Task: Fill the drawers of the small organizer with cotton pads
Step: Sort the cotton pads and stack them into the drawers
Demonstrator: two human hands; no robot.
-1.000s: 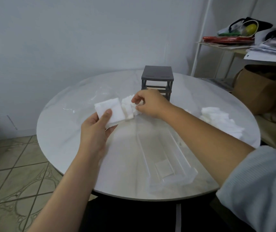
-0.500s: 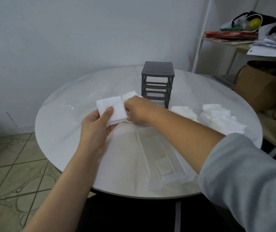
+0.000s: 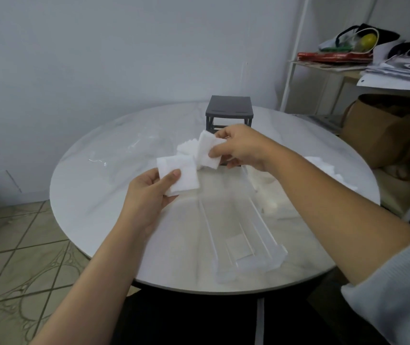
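While the left hand (image 3: pixel 149 195) pinches a cotton pad (image 3: pixel 181 174) under its thumb, the right hand (image 3: pixel 243 148) grips another pad (image 3: pixel 207 151) just beside it, both above the table (image 3: pixel 99 183); a clear drawer (image 3: pixel 238 227) lies below them, the dark organizer frame (image 3: pixel 228 109) stands behind the right hand

Likely a home room, round marble table (image 3: pixel 104 195), tiled floor (image 3: pixel 12 257), cluttered shelf (image 3: pixel 348 66), cardboard box (image 3: pixel 378 130)
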